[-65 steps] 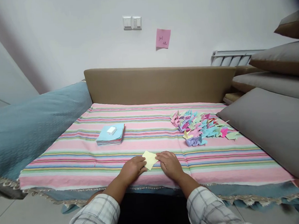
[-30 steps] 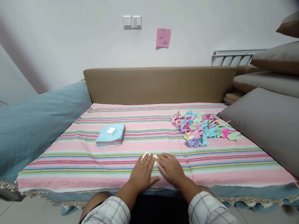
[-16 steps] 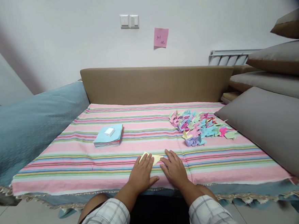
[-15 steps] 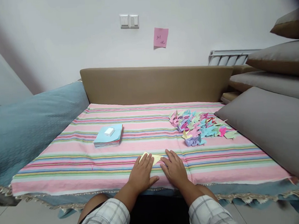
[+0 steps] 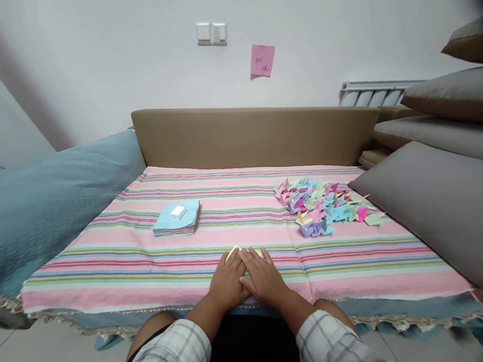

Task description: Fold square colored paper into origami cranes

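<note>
A pale yellow piece of folded paper (image 5: 234, 250) lies on the striped cloth near its front edge, mostly hidden under my hands. My left hand (image 5: 227, 281) rests on its left part with the fingers stretched out. Flat across the middle and right of the paper lies my right hand (image 5: 265, 278), fingers extended, its fingertips touching the left hand's fingers. Just a little yellow shows beyond the fingertips. To the right and further back sits a heap of folded paper cranes (image 5: 324, 205) in many colours.
A stack of square coloured paper (image 5: 176, 221), light blue on top, stands at the left with a small white object (image 5: 178, 212) on it. Grey cushions (image 5: 441, 200) are piled along the right. A brown backrest (image 5: 255, 138) runs along the wall, and a blue-covered armrest (image 5: 61, 199) borders the left.
My right hand has moved left from the paper's right end onto its middle, against my left hand. More of the yellow paper is now covered. The left hand stays nearly in place.
</note>
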The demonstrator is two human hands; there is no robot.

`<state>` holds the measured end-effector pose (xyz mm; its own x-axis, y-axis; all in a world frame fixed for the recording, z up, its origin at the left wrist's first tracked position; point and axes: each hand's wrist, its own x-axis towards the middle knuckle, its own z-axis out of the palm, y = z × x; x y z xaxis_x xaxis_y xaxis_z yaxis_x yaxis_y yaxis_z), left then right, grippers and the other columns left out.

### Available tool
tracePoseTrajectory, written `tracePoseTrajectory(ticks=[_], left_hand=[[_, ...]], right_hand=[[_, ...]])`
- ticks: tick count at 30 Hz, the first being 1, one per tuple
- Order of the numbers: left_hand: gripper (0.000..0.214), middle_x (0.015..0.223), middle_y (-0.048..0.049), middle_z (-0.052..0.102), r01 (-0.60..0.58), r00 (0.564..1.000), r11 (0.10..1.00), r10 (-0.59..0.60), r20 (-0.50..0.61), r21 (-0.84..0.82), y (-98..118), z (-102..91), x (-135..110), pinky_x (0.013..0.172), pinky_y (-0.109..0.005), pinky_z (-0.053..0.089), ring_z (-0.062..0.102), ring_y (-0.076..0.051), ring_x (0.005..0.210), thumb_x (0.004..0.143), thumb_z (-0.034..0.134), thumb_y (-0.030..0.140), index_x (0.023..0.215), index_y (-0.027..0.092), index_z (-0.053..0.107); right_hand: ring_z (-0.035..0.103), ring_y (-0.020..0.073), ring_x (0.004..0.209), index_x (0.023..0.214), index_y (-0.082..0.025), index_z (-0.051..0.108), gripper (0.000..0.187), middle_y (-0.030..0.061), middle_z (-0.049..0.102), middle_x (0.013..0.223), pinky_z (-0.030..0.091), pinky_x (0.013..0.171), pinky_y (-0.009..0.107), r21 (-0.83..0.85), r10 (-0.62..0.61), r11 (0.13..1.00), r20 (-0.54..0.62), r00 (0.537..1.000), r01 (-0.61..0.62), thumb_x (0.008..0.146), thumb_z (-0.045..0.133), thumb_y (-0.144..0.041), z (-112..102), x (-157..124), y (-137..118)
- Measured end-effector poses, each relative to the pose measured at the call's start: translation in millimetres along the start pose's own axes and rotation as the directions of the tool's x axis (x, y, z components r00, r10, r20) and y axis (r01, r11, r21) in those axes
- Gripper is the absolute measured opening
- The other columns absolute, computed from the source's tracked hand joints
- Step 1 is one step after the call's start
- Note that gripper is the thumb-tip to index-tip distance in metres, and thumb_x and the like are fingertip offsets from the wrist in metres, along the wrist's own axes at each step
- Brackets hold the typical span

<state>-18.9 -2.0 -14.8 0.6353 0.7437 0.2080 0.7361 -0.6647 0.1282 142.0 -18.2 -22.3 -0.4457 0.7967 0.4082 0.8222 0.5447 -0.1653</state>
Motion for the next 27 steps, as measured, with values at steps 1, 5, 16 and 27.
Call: tracePoseTrajectory(ticks=[1,5,16,27], left_hand=[[0.071,0.144,-0.0069,0.038,0.018,1.000,1.000,-0.018,0.006,-0.020,0.1,-0.5,0.4,0.112,-0.047,0.014,0.023,-0.028,0.136,0.078,0.050,0.048,0.140,0.020,0.032],[0.079,0.142,-0.0065,0.042,0.109,0.994,0.991,-0.109,0.005,-0.074,0.3,-0.2,2.3,0.112,-0.049,0.013,0.023,-0.029,0.136,0.072,0.057,0.045,0.141,0.018,0.029],[0.072,0.143,-0.0112,0.038,-0.002,0.997,0.994,0.010,-0.073,0.107,-21.1,-0.3,-36.9,0.109,-0.053,0.016,0.029,-0.031,0.133,0.080,0.051,0.054,0.141,0.021,0.030],[0.087,0.148,-0.0125,0.030,-0.228,0.973,0.963,0.218,0.082,0.141,-38.6,-31.7,-24.7,0.110,-0.052,0.012,0.021,-0.031,0.137,0.074,0.055,0.063,0.143,0.019,0.024]], right_hand=[[0.033,0.0234,0.132,0.141,-0.015,0.029,0.061,0.0112,0.041,0.141,0.017,0.110,0.047,0.000,0.011,1.000,0.012,1.000,-0.011,0.091,0.038,-0.048,1.5,1.0,-1.1],[0.036,0.0228,0.130,0.142,-0.013,0.026,0.061,0.0128,0.041,0.141,0.019,0.109,0.047,-0.017,0.060,0.998,0.018,0.998,-0.060,0.092,0.034,-0.046,6.1,0.2,0.9],[0.032,0.0285,0.132,0.138,-0.022,0.037,0.066,0.0130,0.035,0.144,0.018,0.107,0.051,-0.067,0.026,0.997,0.061,0.998,-0.022,0.085,0.041,-0.061,6.2,-5.4,1.1],[0.034,0.0298,0.131,0.134,-0.025,0.042,0.059,0.0122,0.038,0.143,0.017,0.105,0.057,-0.084,0.177,0.981,0.038,0.983,-0.173,0.085,0.045,-0.057,9.7,-4.8,7.5]])
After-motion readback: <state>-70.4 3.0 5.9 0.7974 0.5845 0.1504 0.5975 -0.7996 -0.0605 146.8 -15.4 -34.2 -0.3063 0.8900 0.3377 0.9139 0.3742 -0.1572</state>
